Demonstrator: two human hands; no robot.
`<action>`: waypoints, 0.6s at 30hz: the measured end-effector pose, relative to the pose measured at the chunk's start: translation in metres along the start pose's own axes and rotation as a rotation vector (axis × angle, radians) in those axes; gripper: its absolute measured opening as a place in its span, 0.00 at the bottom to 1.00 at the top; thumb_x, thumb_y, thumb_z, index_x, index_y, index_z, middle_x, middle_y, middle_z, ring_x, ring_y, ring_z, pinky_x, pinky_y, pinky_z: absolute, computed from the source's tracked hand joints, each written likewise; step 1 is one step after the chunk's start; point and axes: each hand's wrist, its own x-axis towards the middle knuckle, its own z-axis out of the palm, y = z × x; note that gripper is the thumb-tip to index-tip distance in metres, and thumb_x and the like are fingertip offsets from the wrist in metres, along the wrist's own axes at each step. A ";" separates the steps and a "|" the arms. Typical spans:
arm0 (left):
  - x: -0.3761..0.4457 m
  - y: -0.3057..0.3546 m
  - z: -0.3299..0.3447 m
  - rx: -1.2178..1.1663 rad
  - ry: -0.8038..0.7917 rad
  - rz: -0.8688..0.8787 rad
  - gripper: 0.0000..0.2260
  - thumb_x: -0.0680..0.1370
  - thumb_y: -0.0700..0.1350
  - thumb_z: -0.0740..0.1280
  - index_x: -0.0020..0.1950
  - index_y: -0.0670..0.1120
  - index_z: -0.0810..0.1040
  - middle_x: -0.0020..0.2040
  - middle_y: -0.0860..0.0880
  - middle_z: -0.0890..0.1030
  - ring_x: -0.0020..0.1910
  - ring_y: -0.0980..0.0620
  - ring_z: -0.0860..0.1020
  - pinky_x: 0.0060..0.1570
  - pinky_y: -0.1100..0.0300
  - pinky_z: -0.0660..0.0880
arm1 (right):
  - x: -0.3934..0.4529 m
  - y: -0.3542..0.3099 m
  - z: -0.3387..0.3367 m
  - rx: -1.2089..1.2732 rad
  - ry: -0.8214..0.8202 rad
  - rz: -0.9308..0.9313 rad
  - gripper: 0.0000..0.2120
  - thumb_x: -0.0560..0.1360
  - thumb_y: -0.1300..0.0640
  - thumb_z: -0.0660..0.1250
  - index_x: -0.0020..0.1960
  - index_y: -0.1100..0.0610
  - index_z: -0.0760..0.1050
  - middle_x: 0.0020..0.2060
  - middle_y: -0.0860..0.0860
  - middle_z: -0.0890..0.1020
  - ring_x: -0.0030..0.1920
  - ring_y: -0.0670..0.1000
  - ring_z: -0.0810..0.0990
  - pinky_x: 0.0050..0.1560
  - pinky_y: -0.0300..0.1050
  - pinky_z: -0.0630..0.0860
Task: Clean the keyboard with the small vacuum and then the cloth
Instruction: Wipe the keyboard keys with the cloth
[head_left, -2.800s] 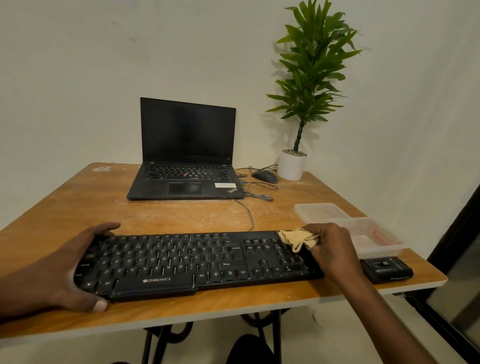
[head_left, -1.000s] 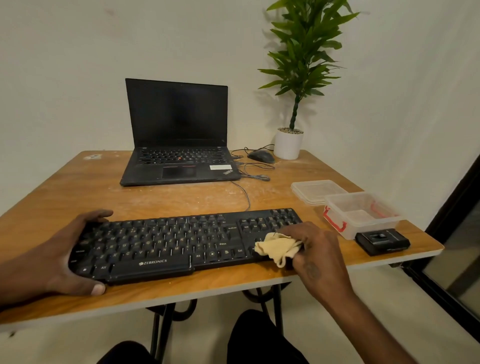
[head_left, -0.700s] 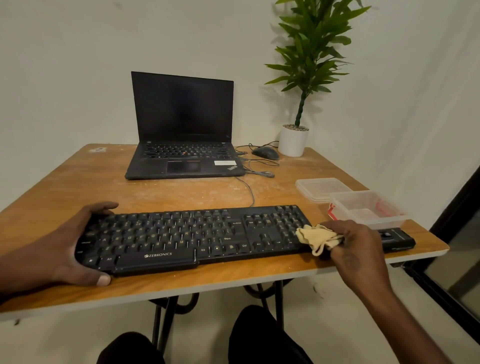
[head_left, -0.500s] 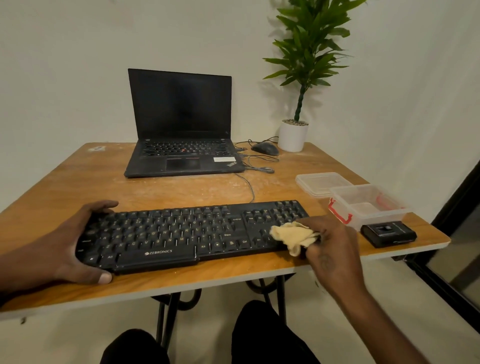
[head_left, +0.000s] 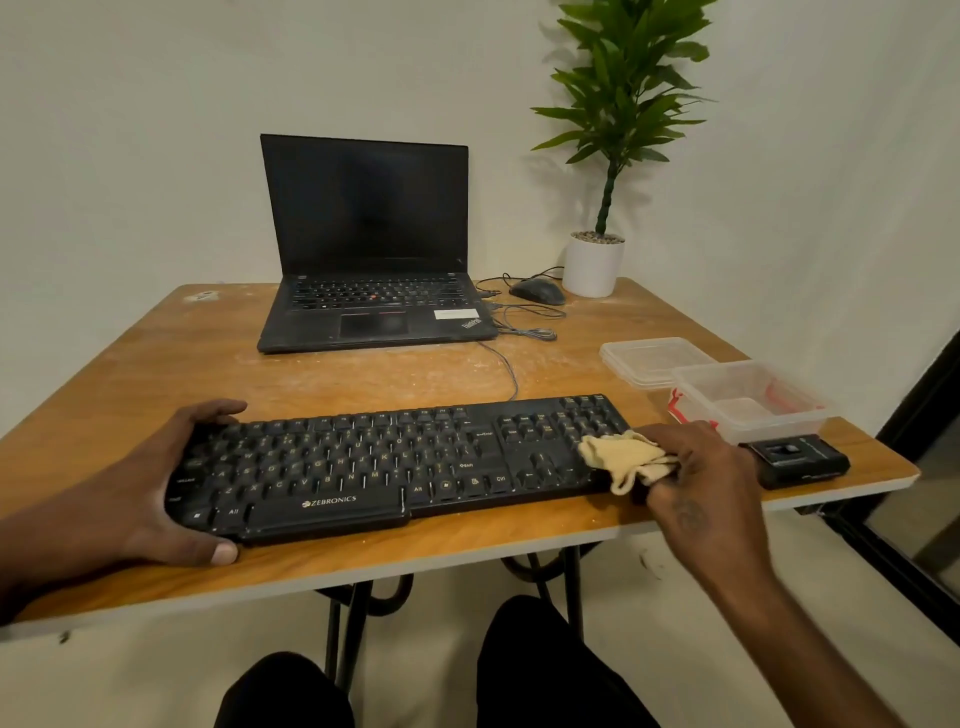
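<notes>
A black keyboard lies along the near edge of the wooden table. My left hand grips its left end, thumb on the front edge and fingers over the back. My right hand holds a bunched yellow cloth pressed on the keyboard's right end, over the lower number pad. A small black vacuum lies flat on the table to the right of my right hand, near the table corner.
An open black laptop stands at the back, with a mouse, loose cables and a potted plant to its right. A clear plastic box and its lid sit behind the vacuum. My knees show below the table.
My right hand has rubbed the cloth back and forth across the keyboard's right end; it now sits slightly further right than half a second ago. My left hand has kept its grip.
</notes>
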 end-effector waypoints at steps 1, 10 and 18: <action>0.000 -0.001 0.000 -0.004 -0.001 -0.003 0.61 0.45 0.66 0.88 0.74 0.73 0.63 0.69 0.56 0.74 0.65 0.48 0.78 0.62 0.44 0.77 | -0.003 -0.003 0.006 -0.003 -0.004 -0.016 0.28 0.64 0.78 0.69 0.58 0.55 0.83 0.45 0.46 0.82 0.42 0.38 0.74 0.38 0.26 0.70; 0.001 -0.002 0.001 -0.015 -0.008 -0.011 0.61 0.46 0.65 0.88 0.74 0.73 0.63 0.69 0.57 0.73 0.65 0.49 0.78 0.63 0.44 0.77 | -0.017 -0.032 0.048 0.174 -0.052 -0.161 0.31 0.59 0.79 0.66 0.55 0.54 0.85 0.46 0.45 0.81 0.49 0.41 0.79 0.45 0.39 0.78; 0.001 -0.005 0.001 -0.024 -0.022 -0.009 0.61 0.46 0.64 0.88 0.74 0.73 0.62 0.69 0.57 0.73 0.64 0.49 0.79 0.62 0.45 0.78 | 0.004 0.006 0.005 -0.003 0.018 -0.003 0.29 0.64 0.80 0.69 0.57 0.54 0.84 0.50 0.54 0.85 0.47 0.45 0.76 0.44 0.28 0.67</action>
